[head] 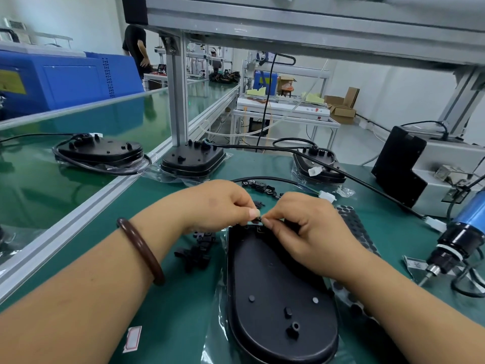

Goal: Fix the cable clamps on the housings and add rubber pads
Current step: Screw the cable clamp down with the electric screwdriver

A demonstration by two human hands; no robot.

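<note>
Pinching a small black cable clamp [257, 219] over the far end of the near housing [273, 285].

Green surface [157, 258] edged by an aluminium rail, beside a glossy conveyor belt [78, 166]; further back, three more housings [193, 160] with cables, a blue machine [65, 77], cardboard boxes [343, 106] by a white wall; near housing lying in clear wrap, loose clamps [195, 252] just left of it, sheet of rubber pads [351, 219] on its right, electric screwdriver [456, 237] at far right; left hand [220, 203] and right hand [309, 227] each with a narrow grip, fingertips curled and meeting on the cable clamp.
</note>
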